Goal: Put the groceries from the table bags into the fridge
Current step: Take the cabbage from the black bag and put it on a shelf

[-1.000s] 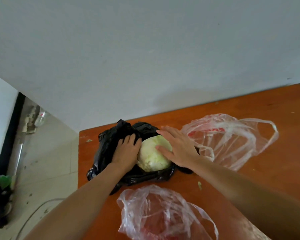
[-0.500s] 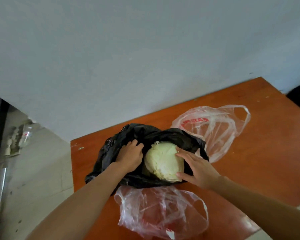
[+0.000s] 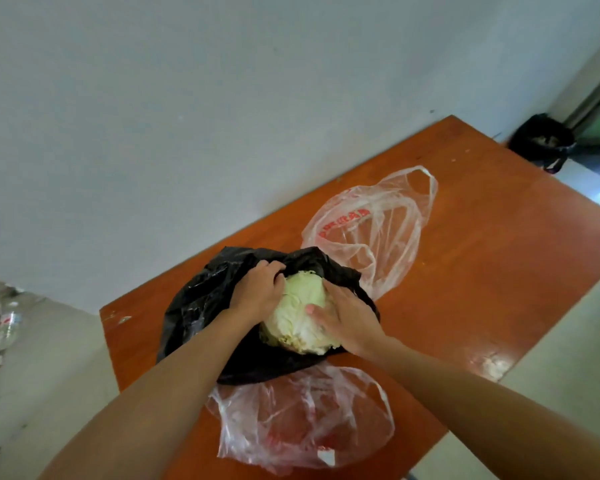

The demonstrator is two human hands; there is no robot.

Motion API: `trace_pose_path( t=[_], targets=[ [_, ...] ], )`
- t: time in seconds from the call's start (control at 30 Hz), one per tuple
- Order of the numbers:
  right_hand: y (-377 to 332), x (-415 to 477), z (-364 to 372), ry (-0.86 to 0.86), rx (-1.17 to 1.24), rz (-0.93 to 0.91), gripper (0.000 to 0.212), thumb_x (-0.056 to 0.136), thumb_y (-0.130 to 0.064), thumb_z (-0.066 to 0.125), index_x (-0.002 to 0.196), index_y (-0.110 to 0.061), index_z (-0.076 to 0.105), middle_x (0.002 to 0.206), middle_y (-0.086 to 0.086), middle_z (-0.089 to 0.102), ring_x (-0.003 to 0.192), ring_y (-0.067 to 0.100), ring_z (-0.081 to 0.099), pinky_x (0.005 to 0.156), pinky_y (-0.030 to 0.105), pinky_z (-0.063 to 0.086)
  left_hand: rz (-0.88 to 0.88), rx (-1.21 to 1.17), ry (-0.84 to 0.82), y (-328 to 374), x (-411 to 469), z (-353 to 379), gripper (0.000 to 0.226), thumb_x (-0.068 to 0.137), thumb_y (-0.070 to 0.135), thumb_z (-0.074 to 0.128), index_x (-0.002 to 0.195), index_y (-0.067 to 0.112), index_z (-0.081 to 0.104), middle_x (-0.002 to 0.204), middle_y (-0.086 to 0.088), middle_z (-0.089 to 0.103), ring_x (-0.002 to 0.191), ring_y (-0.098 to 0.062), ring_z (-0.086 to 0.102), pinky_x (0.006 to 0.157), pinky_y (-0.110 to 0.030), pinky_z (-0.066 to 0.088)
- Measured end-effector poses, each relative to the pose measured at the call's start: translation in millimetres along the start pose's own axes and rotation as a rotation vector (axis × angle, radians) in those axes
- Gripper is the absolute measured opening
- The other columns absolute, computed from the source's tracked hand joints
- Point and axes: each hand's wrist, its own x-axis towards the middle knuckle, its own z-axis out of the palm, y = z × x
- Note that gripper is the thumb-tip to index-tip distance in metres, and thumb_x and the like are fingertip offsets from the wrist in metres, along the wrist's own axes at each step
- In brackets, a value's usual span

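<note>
The left hand is curled on the rim of the black bag, seemingly so that the plastic is held back. The right hand is spread flat against the cabbage, which sits in the bag's mouth, probably to be lifted out. A clear bag and a second clear bag are left on the bench.

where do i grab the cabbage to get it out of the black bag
Cup the cabbage by its round flanks, one hand from each side, and lift up. It is a big ball with no handle, too wide for one hand, and the black bag is open on top. The right hand lies on its right flank; the left hand is at its left.
</note>
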Motion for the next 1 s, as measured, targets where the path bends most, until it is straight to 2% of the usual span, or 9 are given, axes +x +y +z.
trace_pose_path(
  t=[0.07, 0.17, 0.27, 0.37, 0.5, 0.6, 0.73, 0.87, 1.0],
  targets=[
    [16.7, -17.7, 3.1, 0.006, 0.048, -0.072, 0.079, 0.086, -0.068, 0.047, 0.151, -0.030, 0.023, 0.158, -0.003, 0.019, 0.138, 0.022, 0.033, 0.108, 0.038, 0.034, -0.006, -0.033, -0.067, -1.1, 1.2, 3.5, 0.032, 0.102, 0.035, 0.033, 0.109, 0.018, 0.059, 0.102, -0.003, 0.055, 0.091, -0.028, 0.055, 0.077, -0.040, 0.047],
    [44.6, -48.9, 13.8, 0.019, -0.051, -0.233, 0.069, 0.090, -0.062, 0.047, 0.149, -0.044, 0.015, 0.159, -0.012, 0.008, 0.123, 0.022, 0.050, 0.094, 0.037, 0.047, -0.048, -0.087, -0.199, 1.5, -7.0, 16.9, 0.040, 0.100, 0.049, 0.029, 0.088, 0.019, 0.053, 0.088, -0.002, 0.052, 0.087, -0.028, 0.055, 0.075, -0.039, 0.044],
    [57.3, -67.8, 30.1, 0.013, -0.154, -0.334, 0.064, 0.095, -0.047, 0.050, 0.146, -0.051, 0.010, 0.160, -0.011, 0.003, 0.097, 0.021, 0.063, 0.076, 0.037, 0.052, -0.081, -0.038, -0.275, 0.8, -20.8, 31.8, 0.056, 0.098, 0.056, 0.022, 0.128, 0.017, 0.049, 0.125, -0.010, 0.048, 0.115, -0.031, 0.048, 0.095, -0.045, 0.040],
    [49.3, -71.5, 31.9, 0.111, -0.047, -0.378, 0.048, 0.098, -0.037, 0.049, 0.143, -0.041, 0.033, 0.158, -0.006, 0.019, 0.081, 0.013, 0.063, 0.069, 0.033, 0.053, -0.062, 0.110, -0.207, -4.8, -36.8, 34.0, 0.060, 0.099, 0.054, 0.018, 0.149, 0.021, 0.025, 0.151, -0.006, 0.028, 0.136, -0.029, 0.029, 0.108, -0.047, 0.028],
    [27.3, -30.6, 3.3, 0.171, 0.117, -0.244, 0.048, 0.100, -0.040, 0.040, 0.147, -0.029, 0.034, 0.153, -0.006, 0.030, 0.124, 0.018, 0.050, 0.092, 0.036, 0.050, -0.040, 0.183, -0.194, -6.4, -61.5, 33.2, 0.067, 0.095, 0.060, 0.006, 0.152, 0.025, 0.015, 0.160, -0.003, 0.008, 0.146, -0.022, 0.008, 0.117, -0.043, 0.013],
    [26.4, 15.8, -15.3, 0.047, -0.051, -0.151, 0.058, 0.097, -0.042, 0.047, 0.148, -0.019, 0.032, 0.153, 0.003, 0.031, 0.137, 0.024, 0.034, 0.106, 0.039, 0.036, 0.024, 0.225, -0.125, -5.1, -82.6, 37.1, 0.089, 0.077, 0.074, -0.018, 0.151, 0.031, 0.005, 0.161, 0.000, -0.007, 0.147, -0.017, -0.008, 0.119, -0.040, 0.004],
    [53.1, 33.3, -2.9, -0.131, -0.235, -0.008, 0.070, 0.092, -0.039, 0.056, 0.150, -0.015, 0.024, 0.150, 0.013, 0.031, 0.137, 0.034, 0.030, 0.106, 0.044, 0.035, 0.136, 0.335, -0.076, 8.3, -121.3, 47.9, 0.077, 0.081, 0.069, -0.020, 0.147, 0.031, -0.011, 0.155, 0.002, -0.023, 0.143, -0.012, -0.025, 0.118, -0.032, -0.010],
    [73.4, 6.2, 11.4, -0.285, -0.296, 0.115, 0.055, 0.092, -0.037, 0.049, 0.143, -0.020, 0.037, 0.142, 0.012, 0.042, 0.125, 0.037, 0.043, 0.094, 0.044, 0.046, 0.150, 0.308, -0.104, 6.9, -151.4, 62.0, 0.075, 0.087, 0.067, -0.008, 0.151, 0.027, -0.005, 0.157, 0.004, -0.020, 0.143, -0.008, -0.023, 0.119, -0.030, -0.007],
    [51.7, -35.3, -0.3, 0.215, -0.345, -0.108, 0.038, 0.093, -0.029, 0.050, 0.131, -0.024, 0.055, 0.117, 0.000, 0.064, 0.099, 0.026, 0.063, 0.069, 0.037, 0.050, 0.111, 0.188, -0.159, -1.1, -172.9, 64.7, 0.075, 0.088, 0.069, 0.005, 0.151, 0.030, 0.000, 0.158, 0.008, -0.019, 0.144, -0.006, -0.017, 0.118, -0.028, -0.001]
  ],
)
